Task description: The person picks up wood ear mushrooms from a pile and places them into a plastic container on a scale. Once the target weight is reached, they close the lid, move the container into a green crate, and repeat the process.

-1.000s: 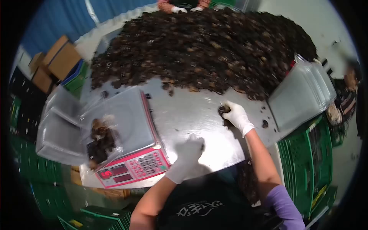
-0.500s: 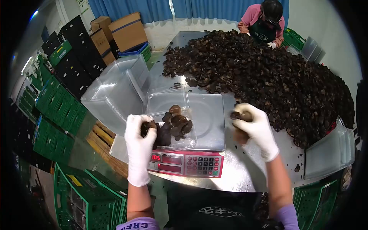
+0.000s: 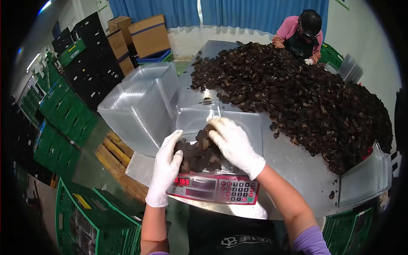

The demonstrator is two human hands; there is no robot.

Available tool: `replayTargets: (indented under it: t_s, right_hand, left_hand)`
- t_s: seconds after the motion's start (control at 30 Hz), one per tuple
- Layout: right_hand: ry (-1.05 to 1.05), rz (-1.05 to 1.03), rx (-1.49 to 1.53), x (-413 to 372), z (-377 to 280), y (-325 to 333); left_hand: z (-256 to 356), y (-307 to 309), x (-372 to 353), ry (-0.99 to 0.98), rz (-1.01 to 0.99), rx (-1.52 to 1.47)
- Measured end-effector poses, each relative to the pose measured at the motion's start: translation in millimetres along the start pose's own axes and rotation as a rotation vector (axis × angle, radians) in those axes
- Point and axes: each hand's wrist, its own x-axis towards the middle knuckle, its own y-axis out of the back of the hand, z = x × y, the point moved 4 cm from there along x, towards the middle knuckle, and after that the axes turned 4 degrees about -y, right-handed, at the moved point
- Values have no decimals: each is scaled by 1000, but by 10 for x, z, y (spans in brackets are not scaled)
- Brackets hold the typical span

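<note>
A clear plastic box (image 3: 219,171) sits on a red digital scale (image 3: 214,190), filled with dark brown wood ear mushrooms (image 3: 197,157). At the box's left side is my gloved left hand (image 3: 167,158), thumb and fingers apart around the edge of the heap and touching it. My gloved right hand (image 3: 233,142) reaches over the box from the right, fingers and thumb closed around a few mushroom pieces at the top of the heap. Its palm hides part of the box and the scale's plate (image 3: 248,127). Red digits on the display appear to end in 165.
A big mound of wood ears (image 3: 297,93) covers the metal table's far and right side. Stacked clear boxes (image 3: 136,106) stand at left, others (image 3: 367,174) at right. A co-worker (image 3: 299,38) stands behind the mound. Green crates (image 3: 97,216) are on the floor.
My right hand has moved left with its mushrooms, from beside the scale to over the box. My left hand has opened from its grip on mushrooms. The displayed number has risen.
</note>
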Motion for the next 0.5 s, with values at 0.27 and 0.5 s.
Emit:
replayTargets:
  t_s: [0.27, 0.5]
  right_hand:
    - [144, -205, -125, -330, -42, -129]
    - [-360, 253, 435, -426, 929, 951]
  left_hand:
    - [26, -108, -15, -70, 48, 138]
    - [312, -74, -86, -109, 208, 282]
